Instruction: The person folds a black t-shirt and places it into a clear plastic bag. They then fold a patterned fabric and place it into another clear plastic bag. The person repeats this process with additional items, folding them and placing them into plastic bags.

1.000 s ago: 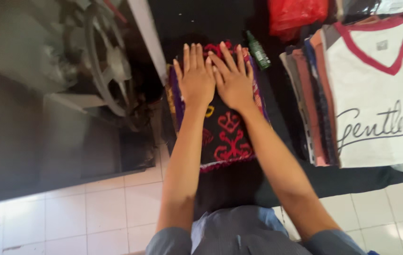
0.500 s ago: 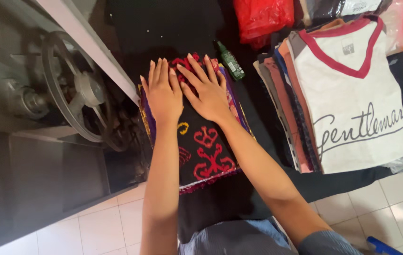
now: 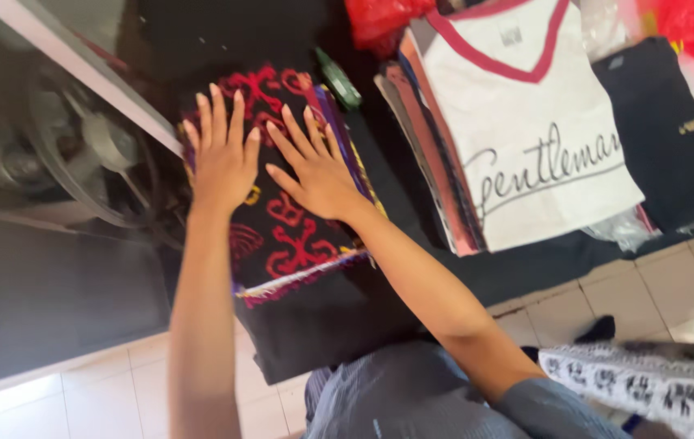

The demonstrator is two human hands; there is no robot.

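Note:
Both my hands lie flat, fingers spread, on a folded black cloth (image 3: 298,244) with red embroidered patterns and coloured edge stripes. My left hand (image 3: 221,154) presses its left part, close to the table's metal edge. My right hand (image 3: 310,167) rests beside it on the cloth's middle. The two hands almost touch at the thumbs. Neither hand grips anything. The cloth sits on a black cloth-covered surface (image 3: 339,317) whose front hangs toward me.
A stack of folded shirts (image 3: 518,130), topped by a white one with a red V-neck, lies to the right. A small green bottle (image 3: 337,80) lies between stack and cloth. Red plastic bags (image 3: 379,16) at the back. A machine wheel (image 3: 79,154) sits left. White tiled floor (image 3: 54,398) below.
The view has swung and moved closer. Both hands stay flat on the embroidered cloth, fingers spread a little wider. A patterned black-and-white fabric has come into view at bottom right.

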